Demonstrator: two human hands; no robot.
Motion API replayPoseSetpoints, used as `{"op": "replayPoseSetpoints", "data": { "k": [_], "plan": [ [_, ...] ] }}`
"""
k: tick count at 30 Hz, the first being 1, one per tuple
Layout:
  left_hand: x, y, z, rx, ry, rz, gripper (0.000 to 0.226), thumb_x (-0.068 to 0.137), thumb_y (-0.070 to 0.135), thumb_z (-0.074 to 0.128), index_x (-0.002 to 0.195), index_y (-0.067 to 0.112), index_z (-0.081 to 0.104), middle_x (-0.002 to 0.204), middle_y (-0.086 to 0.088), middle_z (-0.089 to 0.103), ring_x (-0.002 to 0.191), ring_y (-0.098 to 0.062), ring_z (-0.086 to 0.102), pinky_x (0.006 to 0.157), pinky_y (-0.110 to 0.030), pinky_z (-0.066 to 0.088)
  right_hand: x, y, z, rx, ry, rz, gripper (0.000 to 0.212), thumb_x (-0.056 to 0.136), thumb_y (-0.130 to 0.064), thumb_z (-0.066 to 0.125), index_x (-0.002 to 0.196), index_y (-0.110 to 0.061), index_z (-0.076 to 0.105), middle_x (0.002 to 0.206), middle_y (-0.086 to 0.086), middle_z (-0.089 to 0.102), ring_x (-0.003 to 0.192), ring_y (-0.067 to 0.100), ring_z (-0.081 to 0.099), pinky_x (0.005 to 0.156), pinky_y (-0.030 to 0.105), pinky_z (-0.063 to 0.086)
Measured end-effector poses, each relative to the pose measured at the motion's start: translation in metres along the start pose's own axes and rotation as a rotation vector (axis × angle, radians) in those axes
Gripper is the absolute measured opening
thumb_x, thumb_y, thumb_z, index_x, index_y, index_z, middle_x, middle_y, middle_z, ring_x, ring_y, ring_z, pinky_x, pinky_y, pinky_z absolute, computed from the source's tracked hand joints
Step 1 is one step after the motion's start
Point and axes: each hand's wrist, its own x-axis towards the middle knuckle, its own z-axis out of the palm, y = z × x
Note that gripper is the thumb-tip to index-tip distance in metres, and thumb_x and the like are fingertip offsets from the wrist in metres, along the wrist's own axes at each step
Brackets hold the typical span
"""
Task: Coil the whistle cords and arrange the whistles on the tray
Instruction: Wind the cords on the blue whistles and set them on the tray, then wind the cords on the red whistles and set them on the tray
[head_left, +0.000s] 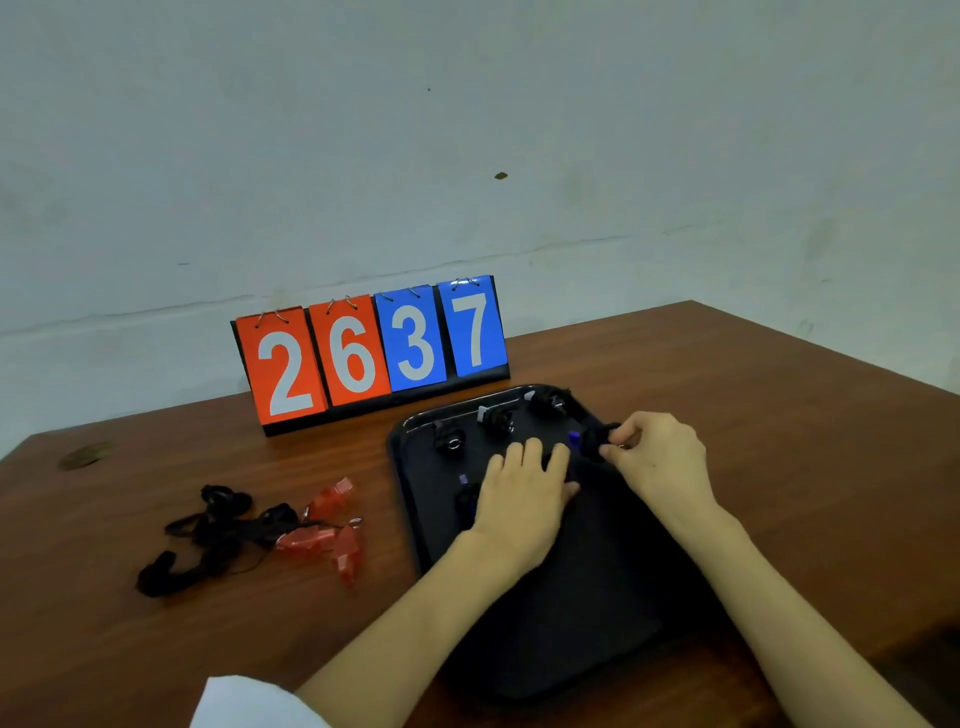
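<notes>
Your left hand (524, 491) lies flat on the tray (582, 597). The palm is down and the fingers are straight and a little apart. It grips nothing that shows.

Your right hand (657, 457) is at the far right side of the tray, with its fingers curled in. The thumb and fingers pinch a black coil (594, 441) of cord. A blue whistle (573, 439) sticks out on the left of that coil.

The tray is black and sits on the brown table (779, 415). Three coiled whistles (498, 422) sit in a row along its far edge. One more dark bundle (467, 501) lies in the tray just left of your left hand. You cannot tell if the hand touches it.

On the table, left of the tray and apart from it, red whistles (322, 540) lie in a heap. Their black cords (208, 545) are loose and tangled. A score board (374, 353) stands on the table's far side and reads 2637.
</notes>
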Motion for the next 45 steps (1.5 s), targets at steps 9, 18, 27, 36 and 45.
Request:
{"op": "replayPoseSetpoints", "data": {
  "k": [9, 18, 27, 36, 45],
  "plan": [
    [-0.006, -0.011, 0.003, 0.056, 0.073, 0.081, 0.041, 0.09, 0.041, 0.05, 0.122, 0.015, 0.051, 0.103, -0.008, 0.061, 0.09, -0.025, 0.056, 0.077, -0.037, 0.044, -0.008, -0.004, 0.001, -0.049, -0.086, -0.03, 0.017, 0.077, -0.022, 0.069, 0.083, -0.02, 0.054, 0.073, -0.009, 0.06, 0.069, 0.012, 0.056, 0.05, 0.017, 0.033],
    [-0.012, -0.005, -0.011, 0.089, 0.079, 0.058, 0.06, 0.086, 0.055, 0.026, 0.132, 0.02, 0.044, 0.112, -0.007, 0.064, 0.096, -0.025, 0.059, 0.079, -0.038, 0.046, -0.019, -0.012, -0.002, -0.089, -0.117, -0.106, 0.051, 0.076, -0.037, 0.066, 0.117, -0.021, 0.041, 0.089, -0.003, 0.058, 0.074, 0.019, 0.053, 0.055, 0.024, 0.036],
    [-0.079, -0.088, -0.079, -0.064, 0.08, -0.213, 0.029, 0.095, 0.046, 0.037, 0.104, 0.023, 0.053, 0.099, 0.008, 0.052, 0.092, -0.01, 0.049, 0.083, -0.025, 0.042, -0.031, -0.039, -0.01, -0.128, 0.048, -0.221, 0.026, 0.085, -0.043, 0.058, 0.102, -0.024, 0.056, 0.1, -0.007, 0.045, 0.065, 0.013, 0.049, 0.049, 0.021, 0.029],
    [-0.125, -0.115, -0.061, -0.051, 0.011, -0.446, 0.044, 0.084, 0.058, 0.046, 0.117, 0.028, 0.047, 0.092, 0.007, 0.066, 0.085, -0.012, 0.064, 0.066, -0.024, 0.047, -0.059, -0.144, 0.054, -0.077, -0.479, -0.484, 0.016, 0.088, -0.028, 0.055, 0.092, -0.02, 0.068, 0.093, -0.002, 0.069, 0.087, 0.013, 0.063, 0.079, 0.029, 0.052],
    [-0.12, -0.122, -0.084, -0.734, 0.444, -0.67, 0.007, 0.084, 0.032, 0.063, 0.08, 0.027, 0.06, 0.07, 0.006, 0.061, 0.066, -0.006, 0.059, 0.06, -0.022, 0.053, -0.065, -0.157, 0.072, 0.163, -0.654, -0.567, 0.047, 0.089, -0.003, 0.054, 0.125, -0.032, 0.048, 0.111, -0.01, 0.052, 0.084, 0.006, 0.061, 0.063, 0.016, 0.051]
  ]
}}
